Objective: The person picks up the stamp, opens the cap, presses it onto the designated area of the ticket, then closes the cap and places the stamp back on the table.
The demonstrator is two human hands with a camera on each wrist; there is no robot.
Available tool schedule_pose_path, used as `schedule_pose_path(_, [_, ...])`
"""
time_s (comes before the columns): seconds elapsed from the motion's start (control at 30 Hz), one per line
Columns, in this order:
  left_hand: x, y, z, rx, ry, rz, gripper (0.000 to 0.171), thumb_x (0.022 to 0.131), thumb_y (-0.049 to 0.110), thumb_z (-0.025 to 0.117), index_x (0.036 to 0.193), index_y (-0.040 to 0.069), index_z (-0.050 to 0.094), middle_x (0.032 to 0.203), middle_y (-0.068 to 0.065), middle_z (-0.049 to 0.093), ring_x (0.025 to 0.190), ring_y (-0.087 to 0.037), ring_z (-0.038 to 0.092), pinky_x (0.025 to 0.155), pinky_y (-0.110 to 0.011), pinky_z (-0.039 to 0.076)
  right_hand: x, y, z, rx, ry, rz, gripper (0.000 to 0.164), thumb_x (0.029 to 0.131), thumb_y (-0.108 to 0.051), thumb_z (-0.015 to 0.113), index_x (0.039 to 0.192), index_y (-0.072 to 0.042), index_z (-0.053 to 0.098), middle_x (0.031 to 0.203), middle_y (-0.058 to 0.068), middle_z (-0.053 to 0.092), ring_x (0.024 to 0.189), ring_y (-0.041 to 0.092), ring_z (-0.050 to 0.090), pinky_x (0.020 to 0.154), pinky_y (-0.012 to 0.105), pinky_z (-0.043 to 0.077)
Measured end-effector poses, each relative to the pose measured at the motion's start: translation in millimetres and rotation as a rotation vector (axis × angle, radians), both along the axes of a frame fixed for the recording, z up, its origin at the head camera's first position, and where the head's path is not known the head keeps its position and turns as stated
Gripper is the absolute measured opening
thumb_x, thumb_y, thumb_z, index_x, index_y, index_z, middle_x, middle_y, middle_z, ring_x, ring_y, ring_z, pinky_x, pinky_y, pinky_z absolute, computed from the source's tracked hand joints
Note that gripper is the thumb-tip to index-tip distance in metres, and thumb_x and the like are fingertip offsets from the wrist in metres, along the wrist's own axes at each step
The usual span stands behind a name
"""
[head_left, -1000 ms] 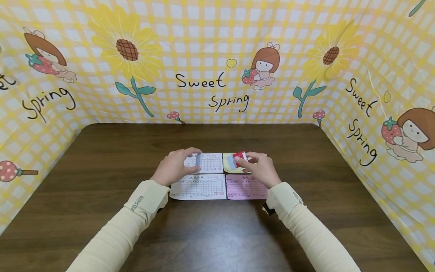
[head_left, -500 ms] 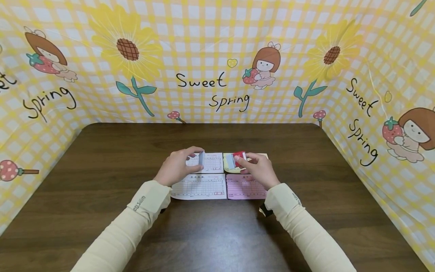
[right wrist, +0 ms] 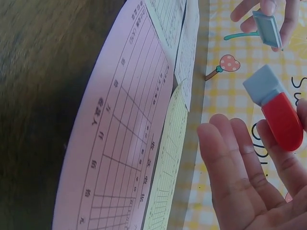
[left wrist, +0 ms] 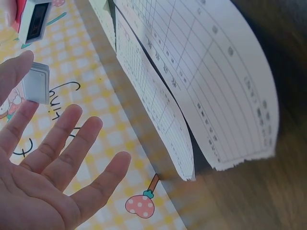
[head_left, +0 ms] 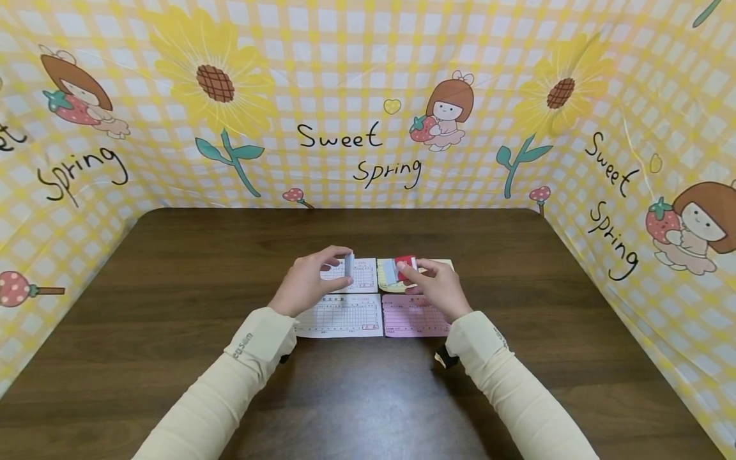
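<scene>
My left hand [head_left: 301, 281] pinches a small pale cap [left wrist: 36, 84] between thumb and index finger, the other fingers spread apart. In my right hand [head_left: 441, 287] is a red and grey stamp [right wrist: 282, 120], gripped between thumb and index finger. The stamp's grey end points left, toward the cap, with a gap between them. In the left wrist view a dark face [left wrist: 36, 21] shows on the end of the stamp. Both hands are above several printed receipt forms: two white, one yellow and one pink.
The forms lie two by two on a dark wooden table [head_left: 368, 396]: a white form [head_left: 363, 276] at back left, another white form [head_left: 342, 317] at front left, a yellow form [right wrist: 169, 158] at back right, a pink form [head_left: 415, 317] at front right. Checked cloth [head_left: 345, 76] surrounds the table's back and sides.
My left hand has shifted to the right with the cap, closing some of the distance to the stamp. The right hand has stayed almost in place.
</scene>
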State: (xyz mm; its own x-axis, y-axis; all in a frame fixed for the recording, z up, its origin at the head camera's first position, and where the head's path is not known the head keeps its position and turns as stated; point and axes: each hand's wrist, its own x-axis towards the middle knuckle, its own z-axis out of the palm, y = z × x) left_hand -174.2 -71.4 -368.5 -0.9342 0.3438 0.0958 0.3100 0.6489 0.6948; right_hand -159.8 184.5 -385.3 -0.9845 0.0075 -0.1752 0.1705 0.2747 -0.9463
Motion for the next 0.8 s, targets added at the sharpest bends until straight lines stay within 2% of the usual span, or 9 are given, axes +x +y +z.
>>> schedule_pose_path(0.13, [0.3,3.2,-0.9,0.020,-0.008,-0.007,0.053,0.092,0.018,0.078,0.141,0.015,0.058,0.130,-0.019,0.065,0.119,-0.040,0.061,0.098,-0.056,0.049,0.5,-0.8,-0.8,-0.022,-0.004,-0.002,0.049,0.097,-0.038,0.070,0.133,-0.006,0.065,0.115,0.022,0.072,0.099,0.037,0.072,0.081,0.048,0.059])
schedule_pose_path(0.47, [-0.2,6.4,-4.2,0.051,-0.012,-0.018,0.053,0.092,0.020,0.078,0.141,0.015,0.058,0.129,-0.017,0.066,0.118,-0.040,0.062,0.098,-0.055,0.050,0.3,-4.6,-6.0,-0.082,0.007,-0.004,0.039,0.099,-0.038,0.068,0.114,-0.002,0.071,0.109,0.020,0.074,0.096,0.037,0.073,0.079,0.046,0.060])
schedule_pose_path(0.8, [1.6,8.3,-4.8,0.065,-0.024,-0.020,0.054,0.092,0.022,0.077,0.143,0.017,0.058,0.130,-0.016,0.065,0.121,-0.040,0.061,0.097,-0.055,0.050,-1.0,-7.3,-9.4,-0.132,-0.016,0.017,0.044,0.098,-0.042,0.068,0.117,-0.003,0.070,0.112,0.022,0.072,0.099,0.036,0.073,0.081,0.045,0.060])
